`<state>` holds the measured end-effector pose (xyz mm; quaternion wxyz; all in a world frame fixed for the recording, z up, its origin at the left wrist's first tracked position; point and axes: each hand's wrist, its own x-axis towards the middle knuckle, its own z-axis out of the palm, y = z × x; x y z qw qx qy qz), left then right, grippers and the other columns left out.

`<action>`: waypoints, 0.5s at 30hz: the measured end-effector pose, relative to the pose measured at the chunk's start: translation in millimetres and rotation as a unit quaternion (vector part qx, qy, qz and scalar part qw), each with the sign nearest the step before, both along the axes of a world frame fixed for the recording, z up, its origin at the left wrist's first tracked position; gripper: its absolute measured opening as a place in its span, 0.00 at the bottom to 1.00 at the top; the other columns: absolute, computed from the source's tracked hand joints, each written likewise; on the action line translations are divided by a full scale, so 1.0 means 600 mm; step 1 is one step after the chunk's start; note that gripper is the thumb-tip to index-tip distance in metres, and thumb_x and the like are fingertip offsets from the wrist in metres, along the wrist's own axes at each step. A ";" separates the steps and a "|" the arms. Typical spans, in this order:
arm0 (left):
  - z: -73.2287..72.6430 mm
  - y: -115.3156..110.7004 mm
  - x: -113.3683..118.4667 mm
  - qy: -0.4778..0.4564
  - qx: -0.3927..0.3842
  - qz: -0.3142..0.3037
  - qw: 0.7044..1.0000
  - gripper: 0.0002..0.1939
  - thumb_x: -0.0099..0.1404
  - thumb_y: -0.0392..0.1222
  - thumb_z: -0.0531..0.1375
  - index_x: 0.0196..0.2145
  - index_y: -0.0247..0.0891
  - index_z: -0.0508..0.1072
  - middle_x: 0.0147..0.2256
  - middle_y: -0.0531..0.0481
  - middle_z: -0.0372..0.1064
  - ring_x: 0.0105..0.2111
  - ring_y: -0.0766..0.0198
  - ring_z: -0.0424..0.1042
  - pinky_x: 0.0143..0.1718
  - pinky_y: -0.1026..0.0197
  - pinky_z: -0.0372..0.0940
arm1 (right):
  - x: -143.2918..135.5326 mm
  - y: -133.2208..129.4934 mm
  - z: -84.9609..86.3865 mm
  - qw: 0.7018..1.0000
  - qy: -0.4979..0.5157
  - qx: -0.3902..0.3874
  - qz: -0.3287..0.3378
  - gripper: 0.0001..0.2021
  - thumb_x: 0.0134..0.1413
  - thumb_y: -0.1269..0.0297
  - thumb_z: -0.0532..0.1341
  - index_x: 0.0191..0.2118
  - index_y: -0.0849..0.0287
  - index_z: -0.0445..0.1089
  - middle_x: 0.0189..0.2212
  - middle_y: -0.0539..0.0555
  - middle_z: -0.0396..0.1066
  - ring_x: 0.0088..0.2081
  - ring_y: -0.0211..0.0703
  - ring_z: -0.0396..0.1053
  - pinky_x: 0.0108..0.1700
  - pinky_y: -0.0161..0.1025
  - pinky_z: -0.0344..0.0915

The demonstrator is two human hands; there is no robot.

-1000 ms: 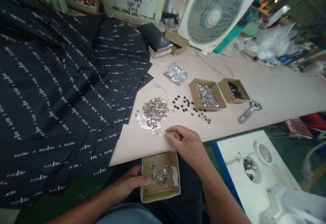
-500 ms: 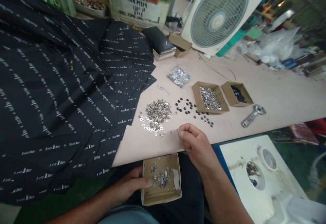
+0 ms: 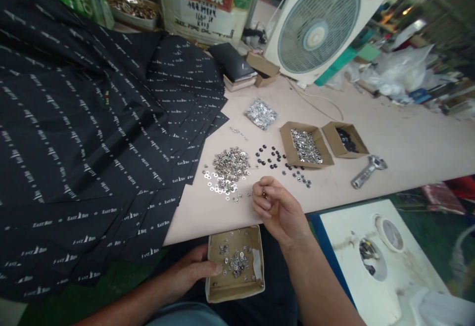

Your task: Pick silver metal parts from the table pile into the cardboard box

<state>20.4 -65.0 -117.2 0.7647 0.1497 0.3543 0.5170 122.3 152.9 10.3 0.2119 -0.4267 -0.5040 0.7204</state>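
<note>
My left hand (image 3: 196,265) grips the left side of a small cardboard box (image 3: 235,290), thumb over the rim, below the table's front edge. Several silver metal snap fastener parts (image 3: 238,262) lie inside the box. Over the table edge, my right hand (image 3: 279,208) is curled with its palm partly turned up. Small metal snap parts (image 3: 264,194) show between its fingers; how many is hidden. Just left of that hand lies a heap of silver snap parts (image 3: 230,163), with loose ones scattered around it. Black snap caps (image 3: 272,155) are spread behind the hand.
Two cardboard boxes, one of silver parts (image 3: 306,145) and one of dark parts (image 3: 347,139), stand beyond, near a metal tool (image 3: 369,171). A bag of parts (image 3: 261,114) lies behind. Black printed fabric (image 3: 92,133) covers the left; a fan (image 3: 317,29) stands at the back.
My right hand has gone from a fingertip pinch to a curled, more upturned pose, and has shifted slightly left. My left hand and the box stay about where they were.
</note>
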 end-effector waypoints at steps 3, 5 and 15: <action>0.000 0.001 0.001 -0.010 0.001 -0.004 1.000 0.28 0.62 0.42 0.66 0.60 0.37 0.77 0.54 0.40 0.81 0.52 0.42 0.78 0.61 0.42 0.65 | -0.007 -0.002 -0.002 0.982 -0.128 0.132 0.050 0.10 0.50 0.55 0.68 0.36 0.54 0.74 0.23 0.45 0.58 0.24 0.37 0.52 0.27 0.37 0.50; 0.001 0.001 0.001 -0.017 0.002 -0.005 1.000 0.28 0.62 0.43 0.66 0.60 0.37 0.76 0.54 0.40 0.80 0.52 0.42 0.78 0.60 0.42 0.66 | -0.014 -0.005 -0.006 0.945 -0.203 0.243 0.083 0.09 0.52 0.56 0.68 0.36 0.55 0.77 0.21 0.44 0.59 0.25 0.38 0.57 0.30 0.38 0.55; 0.003 0.001 0.000 -0.010 0.009 0.002 1.000 0.28 0.62 0.41 0.65 0.60 0.37 0.77 0.54 0.41 0.81 0.52 0.42 0.78 0.61 0.43 0.65 | -0.024 -0.014 -0.015 0.902 -0.261 0.329 0.105 0.05 0.55 0.60 0.65 0.31 0.54 0.76 0.20 0.45 0.61 0.25 0.39 0.59 0.30 0.38 0.55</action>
